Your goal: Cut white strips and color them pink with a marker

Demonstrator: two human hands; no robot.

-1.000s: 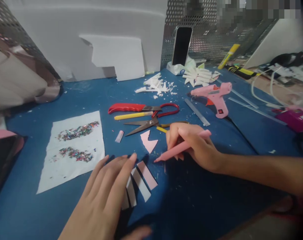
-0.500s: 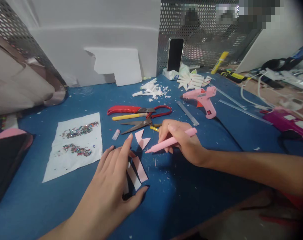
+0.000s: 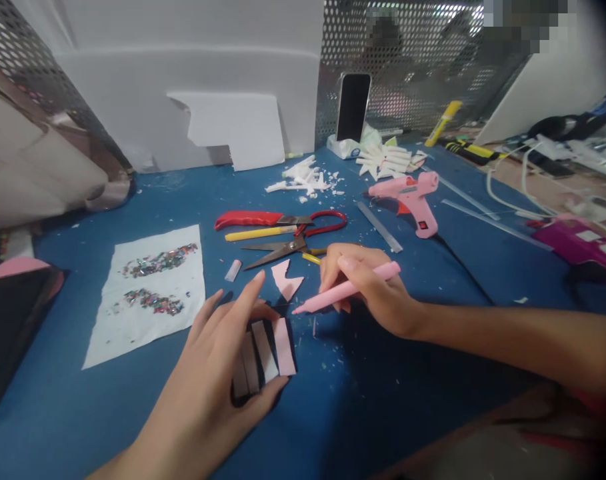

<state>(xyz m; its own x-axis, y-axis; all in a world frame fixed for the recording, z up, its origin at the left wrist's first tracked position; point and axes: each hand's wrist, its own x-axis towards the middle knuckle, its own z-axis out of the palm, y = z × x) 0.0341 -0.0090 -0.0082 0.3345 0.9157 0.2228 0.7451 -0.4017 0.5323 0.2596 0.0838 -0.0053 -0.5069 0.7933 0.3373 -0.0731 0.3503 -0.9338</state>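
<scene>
My right hand (image 3: 365, 283) grips a pink marker (image 3: 347, 288), its tip pointing left just above the blue table. Beneath my arched left hand (image 3: 223, 360) lie several narrow strips, side by side. The rightmost is a pink strip (image 3: 285, 347), pinched at its ends between the thumb and a bent finger; my index finger sticks up. Beside it is a white strip (image 3: 266, 351), and darker ones sit in the palm's shadow. A notched pink scrap (image 3: 287, 280) lies between the hands. The marker tip is close to the pink strip's top end but apart from it.
Beyond the hands lie red-handled scissors (image 3: 283, 250), a yellow pen (image 3: 260, 234) and a clear glue stick (image 3: 380, 227). A pink glue gun (image 3: 407, 197) trails a black cord at right. Left is a white sheet (image 3: 147, 327) with glitter. A phone (image 3: 353, 107) stands behind.
My left thumb has closed in to the pink strip's lower end, and the strip stands straighter. More strips show under the palm. The marker has shifted slightly down and right.
</scene>
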